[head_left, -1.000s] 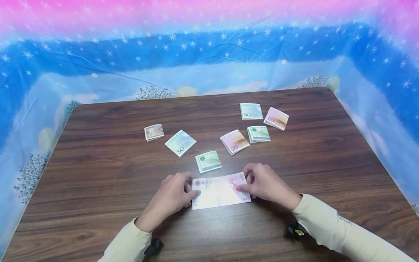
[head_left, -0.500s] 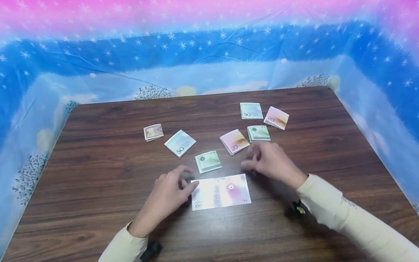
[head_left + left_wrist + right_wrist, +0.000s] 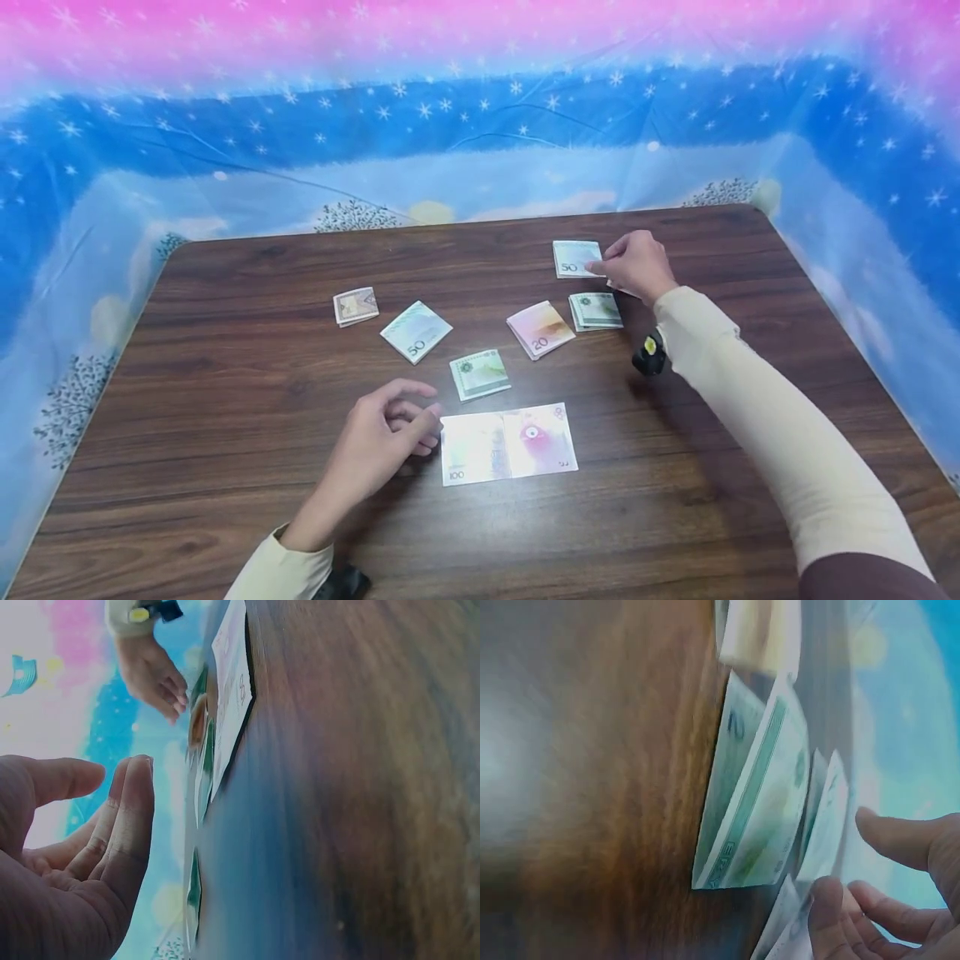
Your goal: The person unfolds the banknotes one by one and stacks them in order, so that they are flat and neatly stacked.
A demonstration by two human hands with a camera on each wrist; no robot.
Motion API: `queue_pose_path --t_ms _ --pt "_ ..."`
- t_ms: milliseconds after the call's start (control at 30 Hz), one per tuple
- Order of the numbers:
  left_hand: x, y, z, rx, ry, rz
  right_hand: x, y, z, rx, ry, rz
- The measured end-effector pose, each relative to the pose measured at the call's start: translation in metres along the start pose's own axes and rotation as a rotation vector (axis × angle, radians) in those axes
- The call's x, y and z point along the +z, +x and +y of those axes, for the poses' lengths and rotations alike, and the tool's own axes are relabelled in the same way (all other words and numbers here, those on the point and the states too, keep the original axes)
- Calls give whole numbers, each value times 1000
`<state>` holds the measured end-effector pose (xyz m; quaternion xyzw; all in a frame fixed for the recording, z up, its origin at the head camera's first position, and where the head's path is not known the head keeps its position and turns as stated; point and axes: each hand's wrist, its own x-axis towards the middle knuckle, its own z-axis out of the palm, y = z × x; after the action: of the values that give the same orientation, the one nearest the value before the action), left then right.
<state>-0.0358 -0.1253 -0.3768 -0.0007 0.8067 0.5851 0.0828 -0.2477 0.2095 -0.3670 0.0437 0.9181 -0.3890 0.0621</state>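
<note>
In the head view my right hand (image 3: 637, 262) reaches over the far right of the table. Its fingertips overlap the right edge of a folded 50 banknote (image 3: 572, 255), and it mostly covers a folded 20 banknote (image 3: 624, 289). The right wrist view shows a gap between thumb and fingers, close to the folded notes, with a folded green banknote (image 3: 769, 802) standing partly spread in front. My left hand (image 3: 378, 433) holds nothing, its fingers loosely bent. Beside its fingertips an unfolded 100 banknote (image 3: 480, 450) lies flat, with a crease across its middle.
Several other folded banknotes lie mid-table: a green one (image 3: 480, 375), a 20 (image 3: 540, 329), a 50 (image 3: 416, 333) and a small brownish one (image 3: 356, 307). The dark wooden table (image 3: 225, 392) meets a snowflake-patterned cloth (image 3: 337, 133) at its far edge.
My right hand has let go of the 100 banknote and moved forward and right to the far folded notes. The left hand has also released the 100 banknote, staying beside it.
</note>
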Motion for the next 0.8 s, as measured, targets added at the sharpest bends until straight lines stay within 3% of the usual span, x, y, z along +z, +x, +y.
queue_pose_path --t_ms 367,667,800 --pt "2 0 -2 -20 -52 -21 20 21 -2 55 -227 84" --pt "2 0 -3 -13 -65 -30 23 23 -12 195 -83 33" --pt "2 1 -2 -13 -76 -34 21 21 -12 203 -22 57"
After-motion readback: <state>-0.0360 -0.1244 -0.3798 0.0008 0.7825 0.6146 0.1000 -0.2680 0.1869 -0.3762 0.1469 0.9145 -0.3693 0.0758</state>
